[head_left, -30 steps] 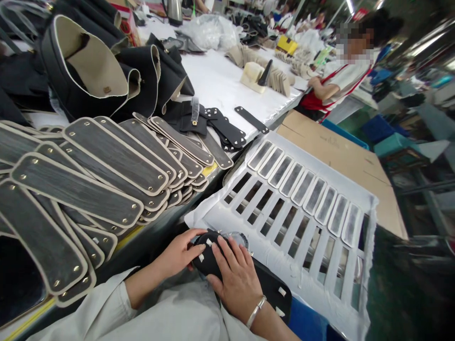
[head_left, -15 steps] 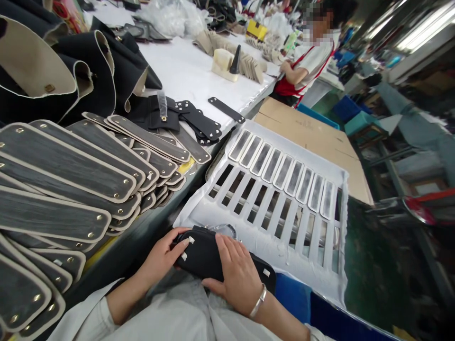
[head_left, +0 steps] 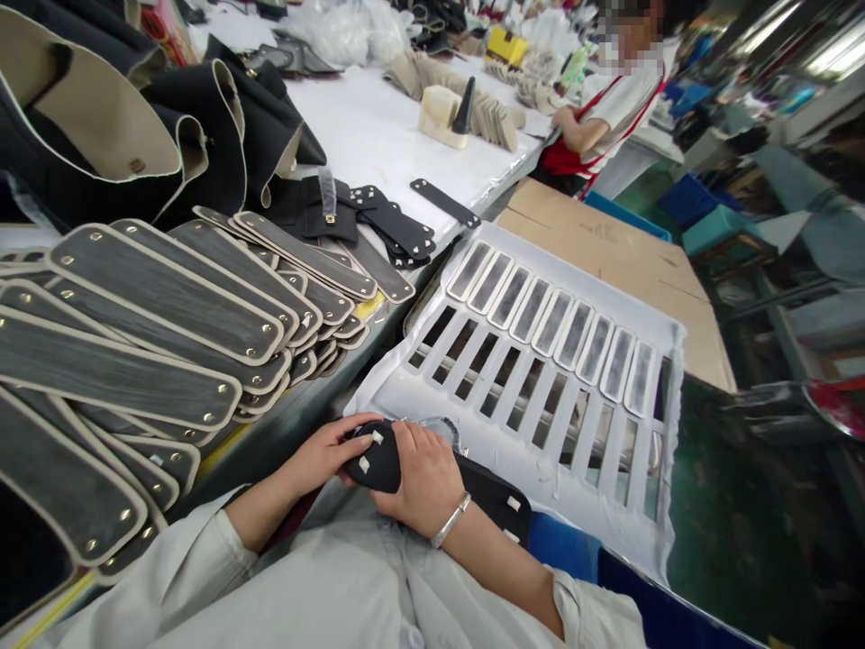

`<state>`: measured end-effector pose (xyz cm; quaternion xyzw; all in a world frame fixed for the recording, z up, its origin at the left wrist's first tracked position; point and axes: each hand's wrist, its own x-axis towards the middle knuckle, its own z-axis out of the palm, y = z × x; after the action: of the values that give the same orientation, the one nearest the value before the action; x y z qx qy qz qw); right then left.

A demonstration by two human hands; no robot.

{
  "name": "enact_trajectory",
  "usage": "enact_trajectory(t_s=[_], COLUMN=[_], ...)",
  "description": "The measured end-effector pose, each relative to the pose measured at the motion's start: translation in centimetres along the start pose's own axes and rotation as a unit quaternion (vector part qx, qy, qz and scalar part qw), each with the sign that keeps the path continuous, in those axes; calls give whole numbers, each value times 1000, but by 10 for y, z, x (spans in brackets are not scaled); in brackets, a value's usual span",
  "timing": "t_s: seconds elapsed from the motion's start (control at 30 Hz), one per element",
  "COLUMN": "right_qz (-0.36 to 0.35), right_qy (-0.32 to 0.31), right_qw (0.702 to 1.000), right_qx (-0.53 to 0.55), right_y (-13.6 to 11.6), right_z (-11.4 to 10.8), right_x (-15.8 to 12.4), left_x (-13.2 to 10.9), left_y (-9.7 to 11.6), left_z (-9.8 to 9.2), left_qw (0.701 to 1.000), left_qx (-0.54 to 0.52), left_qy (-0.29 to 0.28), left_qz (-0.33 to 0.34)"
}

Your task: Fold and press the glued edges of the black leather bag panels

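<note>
A black padded piece (head_left: 496,496) with small white tabs near both ends lies low in front of me. My left hand (head_left: 331,453) grips its left end, thumb on top beside a tab and fingers beneath. Across its upper face rests my right hand (head_left: 427,476), fingers together and wrapped over the piece, a silver bangle on the wrist. A clear ring-like strip shows just behind the right hand. To the left, many grey strips (head_left: 168,293) with beige edges and metal eyelets lie in an overlapping pile.
A white slatted rack (head_left: 541,451) holding several grey panels stands at right, cardboard (head_left: 608,243) behind it. Black folded bag parts (head_left: 216,135) and black strips (head_left: 398,225) lie on the white table (head_left: 351,117). A person in a red apron (head_left: 574,158) works beyond. Blue bin (head_left: 560,545) near my right forearm.
My right hand has slid left along the black piece, closer to my left hand, uncovering more of its right part. The whole view has shifted slightly, moving the surroundings rightward.
</note>
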<state>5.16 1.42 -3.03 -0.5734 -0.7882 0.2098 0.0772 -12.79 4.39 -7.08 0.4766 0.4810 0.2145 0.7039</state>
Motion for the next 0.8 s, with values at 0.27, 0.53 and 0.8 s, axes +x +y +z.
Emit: enact_trajectory(t_s=[0.27,0.53,0.8], right_qz=[9,81,77], right_qy=[-8,-46,-36], right_qw=[1000,994,995], right_qx=[-26,-52,-48], right_y=[14,58,64], right_z=[-7,-36,-37], right_x=[-22,-83,-86], left_x=[-6,-4,-6], left_y=[6,5,23], left_z=[0,4,-4], left_qw=[999,996,897], left_qx=[44,78,397], left_qy=[9,13,81], left_qz=[10,-29,178])
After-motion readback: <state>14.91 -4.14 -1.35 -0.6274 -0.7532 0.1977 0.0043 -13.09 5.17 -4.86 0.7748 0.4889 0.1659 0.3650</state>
